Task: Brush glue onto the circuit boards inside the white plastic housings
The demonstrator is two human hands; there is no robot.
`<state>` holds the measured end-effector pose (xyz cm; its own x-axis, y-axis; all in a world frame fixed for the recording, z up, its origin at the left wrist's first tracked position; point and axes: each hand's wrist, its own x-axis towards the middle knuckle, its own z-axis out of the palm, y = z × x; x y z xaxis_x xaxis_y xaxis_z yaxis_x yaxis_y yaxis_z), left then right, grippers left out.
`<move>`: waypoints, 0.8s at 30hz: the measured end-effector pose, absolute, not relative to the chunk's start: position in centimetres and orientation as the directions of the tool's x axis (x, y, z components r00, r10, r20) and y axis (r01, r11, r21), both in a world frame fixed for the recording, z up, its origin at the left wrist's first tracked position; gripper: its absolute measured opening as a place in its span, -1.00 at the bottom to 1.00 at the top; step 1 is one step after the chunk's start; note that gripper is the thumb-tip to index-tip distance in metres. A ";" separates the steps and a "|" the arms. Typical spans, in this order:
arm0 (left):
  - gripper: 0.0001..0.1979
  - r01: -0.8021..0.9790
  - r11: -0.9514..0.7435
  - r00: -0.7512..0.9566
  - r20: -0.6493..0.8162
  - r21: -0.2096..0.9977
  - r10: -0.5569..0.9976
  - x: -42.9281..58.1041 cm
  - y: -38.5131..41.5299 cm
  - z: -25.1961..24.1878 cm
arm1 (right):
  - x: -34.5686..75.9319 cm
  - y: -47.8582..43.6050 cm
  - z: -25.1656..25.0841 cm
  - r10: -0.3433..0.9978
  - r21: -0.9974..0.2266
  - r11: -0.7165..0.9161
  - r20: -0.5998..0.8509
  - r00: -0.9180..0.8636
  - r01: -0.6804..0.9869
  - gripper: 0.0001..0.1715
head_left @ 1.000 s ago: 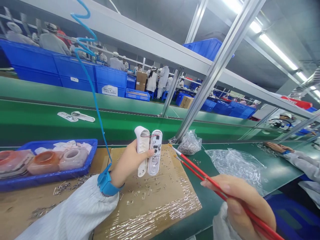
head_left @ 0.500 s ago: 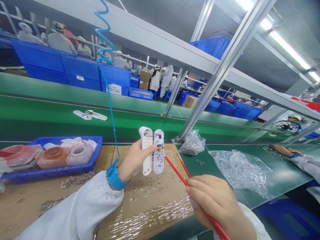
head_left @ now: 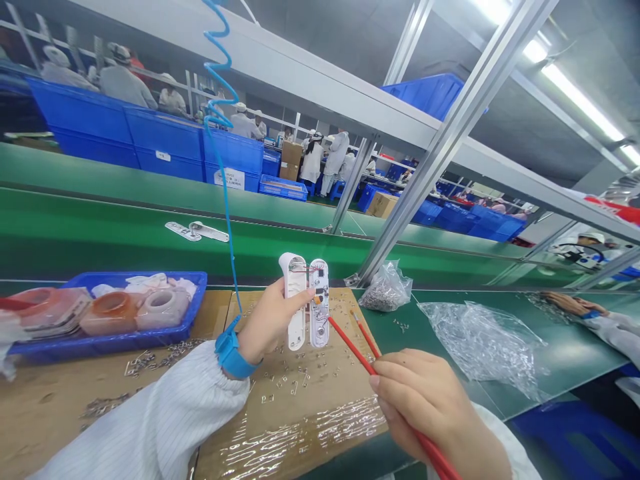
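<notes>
Right up close, the left hand (head_left: 267, 323) has a firm wrap on two white plastic housing halves (head_left: 304, 300), side by side with open faces up and thin red wires across their top ends, held over the far edge of the cardboard sheet (head_left: 300, 427). The right hand (head_left: 425, 407) is closed around long red tweezers (head_left: 355, 353), and look at those arms: they stand apart, one tip right at the lower part of the right-hand half, the other well off it. Whether they've picked anything up is too small to call. There's a blue wrist strap (head_left: 230, 357) on the left wrist, with a coiled blue cord (head_left: 227, 247) climbing away. Small metal clips (head_left: 285, 380) litter the cardboard. Off its left end sits a blue tray (head_left: 115, 279) of orange and pale rolls (head_left: 110, 313); past its right edge, a clear bag of metal parts (head_left: 385, 290). Beyond, two white parts (head_left: 197, 231) lie on the green conveyor belt (head_left: 150, 220), with blue crates (head_left: 160, 143) and white-coated workers (head_left: 320, 160) far back.
</notes>
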<state>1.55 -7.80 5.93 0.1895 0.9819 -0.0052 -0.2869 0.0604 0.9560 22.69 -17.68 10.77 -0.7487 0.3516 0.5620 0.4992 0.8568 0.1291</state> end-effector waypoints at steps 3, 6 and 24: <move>-0.63 -0.288 0.059 0.185 -0.005 0.956 0.983 1.5 -7.8 5.9 | 22.8 -17.6 10.8 0.362 0.103 0.867 0.542 -0.758 0.488 -0.77; -0.65 -0.285 0.045 0.181 0.007 0.957 0.984 1.6 -7.9 5.9 | 22.9 -17.7 10.8 0.377 0.082 0.870 0.524 -0.764 0.486 -0.78; -0.69 -0.310 0.157 0.185 -0.103 0.938 0.977 1.7 -6.4 5.3 | 25.2 -18.2 11.0 0.336 -0.040 0.875 0.769 -0.544 0.483 -0.64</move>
<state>1.73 -6.40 5.35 0.1853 0.9773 -0.1026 -0.3101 0.1572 0.9376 25.25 -18.22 11.02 -0.5443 0.3362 0.7686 0.4831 0.8746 -0.0404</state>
